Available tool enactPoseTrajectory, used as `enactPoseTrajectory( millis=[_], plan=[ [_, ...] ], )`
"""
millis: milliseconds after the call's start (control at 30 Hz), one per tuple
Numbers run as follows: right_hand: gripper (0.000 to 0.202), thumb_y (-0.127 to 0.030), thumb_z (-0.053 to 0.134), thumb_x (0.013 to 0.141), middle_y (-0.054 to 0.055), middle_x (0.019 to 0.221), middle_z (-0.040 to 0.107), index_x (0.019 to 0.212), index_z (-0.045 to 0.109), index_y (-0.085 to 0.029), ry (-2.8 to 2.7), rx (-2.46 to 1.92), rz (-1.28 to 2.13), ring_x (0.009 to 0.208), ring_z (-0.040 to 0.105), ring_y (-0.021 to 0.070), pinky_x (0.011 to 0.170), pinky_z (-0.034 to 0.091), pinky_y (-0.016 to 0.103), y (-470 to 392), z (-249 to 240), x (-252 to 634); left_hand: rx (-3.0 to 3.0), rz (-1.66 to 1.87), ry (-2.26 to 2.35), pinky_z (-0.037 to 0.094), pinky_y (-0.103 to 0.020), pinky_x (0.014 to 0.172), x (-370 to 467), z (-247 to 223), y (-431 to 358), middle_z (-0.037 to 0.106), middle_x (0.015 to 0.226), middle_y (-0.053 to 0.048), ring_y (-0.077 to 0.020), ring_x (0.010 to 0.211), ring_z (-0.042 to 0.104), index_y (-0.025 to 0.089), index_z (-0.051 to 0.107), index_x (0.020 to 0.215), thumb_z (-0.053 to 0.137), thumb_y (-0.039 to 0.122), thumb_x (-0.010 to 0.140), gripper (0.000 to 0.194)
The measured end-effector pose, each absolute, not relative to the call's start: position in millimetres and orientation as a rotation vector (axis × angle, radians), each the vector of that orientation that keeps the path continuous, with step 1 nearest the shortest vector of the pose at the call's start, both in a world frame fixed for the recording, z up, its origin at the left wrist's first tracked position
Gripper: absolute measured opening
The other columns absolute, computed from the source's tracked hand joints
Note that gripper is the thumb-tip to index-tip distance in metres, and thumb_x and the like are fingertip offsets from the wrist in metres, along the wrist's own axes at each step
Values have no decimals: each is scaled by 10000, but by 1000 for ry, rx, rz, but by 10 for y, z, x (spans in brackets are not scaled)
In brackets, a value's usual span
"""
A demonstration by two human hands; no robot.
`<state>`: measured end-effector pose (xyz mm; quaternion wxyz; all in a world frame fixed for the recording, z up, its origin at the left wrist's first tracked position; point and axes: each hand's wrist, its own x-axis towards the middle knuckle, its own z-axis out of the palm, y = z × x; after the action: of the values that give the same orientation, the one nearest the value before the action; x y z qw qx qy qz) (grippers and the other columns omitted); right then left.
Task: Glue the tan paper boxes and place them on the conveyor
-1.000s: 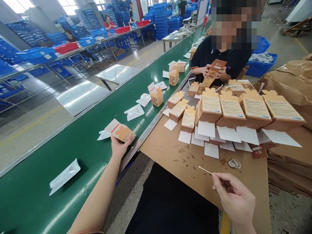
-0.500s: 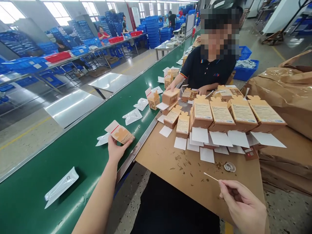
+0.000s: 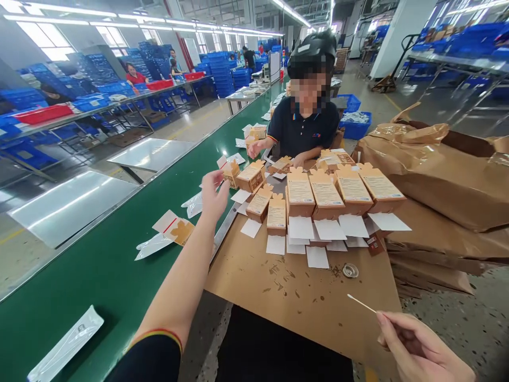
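Note:
My left hand [image 3: 214, 195] is stretched out over the green belt, thumb and fingers apart. Its fingertips are beside a small open carton [image 3: 230, 173] and look close to or just touching it. Nearer to me, another open carton [image 3: 175, 225] with a raised white flap stands on the belt by a white sachet [image 3: 153, 245]. My right hand [image 3: 421, 345], low at the right, pinches a thin cotton swab [image 3: 362, 303]. The swab's white tip points left over the brown tabletop, near a small clear round dish [image 3: 350, 271].
Rows of brown cartons [image 3: 326, 191] with white flaps hanging down cover the far half of the cardboard-topped table [image 3: 254, 281]. A co-worker [image 3: 304, 124] sits across it, one hand toward the belt. Large brown paper bags [image 3: 437, 185] lie at the right. More sachets [image 3: 67, 345] lie on the belt.
My left hand has let go of the nearer carton and moved forward to the one farther along. The co-worker has set a carton down at the table's edge. My right hand still holds the swab.

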<state>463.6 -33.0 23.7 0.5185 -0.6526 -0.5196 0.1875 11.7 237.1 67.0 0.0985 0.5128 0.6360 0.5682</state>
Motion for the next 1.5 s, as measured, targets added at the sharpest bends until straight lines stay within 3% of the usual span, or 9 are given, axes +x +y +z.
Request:
enactPoseTrajectory(
  millis=[100, 267, 400, 533, 667, 833, 1133, 1267, 1500],
  plan=[
    [358, -620, 939, 949, 48, 668, 739, 830, 897, -285, -1254, -1512, 455, 523, 673, 211, 519, 637, 312, -308, 364, 4571, 1372, 1220, 2031, 558, -529, 1214, 316, 906, 3117, 734, 1380, -199, -392, 1396, 709, 192, 712, 1286, 801, 405, 926, 428],
    [414, -674, 943, 930, 44, 646, 734, 809, 893, -281, -1198, -1519, 429, 507, 669, 207, 526, 641, 306, -370, 451, 4570, 1317, 946, 2052, 597, -587, 1054, 487, 978, 3440, 834, 1088, -268, -545, 1243, 788, 180, 741, 986, 929, 375, 774, 344],
    [391, -650, 933, 947, 34, 648, 735, 822, 886, -282, -1159, -1531, 358, 497, 671, 199, 513, 623, 298, -368, 440, 4658, 1328, 942, 2073, 618, -535, 1065, 333, 1089, 3178, 862, 1213, -226, -471, 1273, 797, 213, 736, 1048, 921, 390, 753, 391],
    [361, -590, 895, 995, 40, 671, 756, 828, 871, -271, -1219, -1517, 285, 532, 685, 198, 566, 628, 308, -169, 366, 4780, 1238, 1341, 1899, 634, -552, 1161, 23, 1024, 2492, 813, 1435, -179, -411, 1397, 754, 226, 685, 1237, 951, 471, 694, 652],
    [383, -559, 807, 1041, 57, 724, 796, 808, 851, -259, -1373, -1547, 174, 583, 713, 202, 610, 646, 316, 143, 170, 4862, 960, 1403, 1328, 657, -633, 1191, -47, 546, 1452, 830, 1436, -138, -451, 1495, 713, 298, 758, 1309, 1028, 585, 644, 772],
    [334, -451, 723, 1055, 50, 737, 795, 801, 812, -255, -1529, -1580, 124, 585, 702, 192, 588, 609, 297, 392, -77, 4856, 604, 1229, 1303, 659, -649, 1212, 294, -66, 504, 869, 1398, -150, -507, 1480, 736, 282, 782, 1448, 1104, 546, 606, 939],
    [296, -434, 761, 1039, 46, 726, 786, 829, 836, -240, -1536, -1579, 128, 579, 698, 195, 599, 607, 315, 357, -99, 4761, 807, 1120, 1348, 658, -618, 1215, 483, -201, 517, 835, 1483, -195, -484, 1438, 774, 215, 696, 1489, 1166, 494, 622, 1026],
    [155, -302, 788, 1074, 35, 804, 818, 968, 887, -249, -1596, -1359, 488, 625, 734, 187, 604, 622, 295, 157, -88, 4168, 859, 1102, 1306, 671, -605, 1196, 485, -240, 565, 824, 1500, -202, -466, 1401, 798, 214, 665, 1485, 1147, 559, 651, 1023],
    [239, -169, 662, 1047, 4, 759, 734, 854, 777, -250, -1792, -1104, 802, 631, 665, 152, 629, 555, 255, 214, -430, 2976, 925, 1115, 1277, 664, -588, 1204, 554, -352, 562, 813, 1495, -177, -445, 1461, 763, 247, 609, 1460, 1141, 505, 652, 1001]
  ],
)
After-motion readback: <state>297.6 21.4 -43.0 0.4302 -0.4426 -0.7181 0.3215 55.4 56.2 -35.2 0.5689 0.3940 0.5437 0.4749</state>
